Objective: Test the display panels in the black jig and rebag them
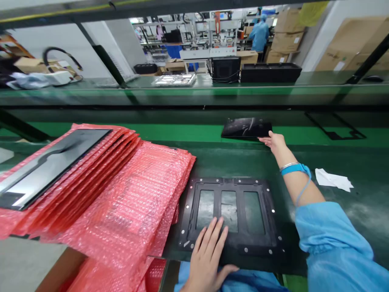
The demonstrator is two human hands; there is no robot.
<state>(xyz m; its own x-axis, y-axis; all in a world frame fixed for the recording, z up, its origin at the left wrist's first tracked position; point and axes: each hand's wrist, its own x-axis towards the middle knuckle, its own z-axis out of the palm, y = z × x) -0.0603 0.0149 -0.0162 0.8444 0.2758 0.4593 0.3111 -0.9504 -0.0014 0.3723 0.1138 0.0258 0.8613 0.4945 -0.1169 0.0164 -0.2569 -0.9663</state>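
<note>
My left hand (208, 257) lies with its fingers stretched out over the near edge of a black frame fixture (217, 239). This fixture has three rectangular openings and several small round silver spots around its border. My right hand (275, 142) reaches forward, its fingers and thumb at the near right corner of a glossy black panel (246, 127), which is over the green strip. How far the fingers go under the panel is hidden. A blue wrist strap (294, 168) with a cord circles my right wrist.
Red bubble-wrap sleeves (130, 194) are piled at the left, a grey flat panel (54, 162) on top. A white cloth or paper (333, 179) lies right; a thin black frame (331, 136) lies behind it. A raised shelf (182, 97) spans the back. A person (259, 35) stands far off.
</note>
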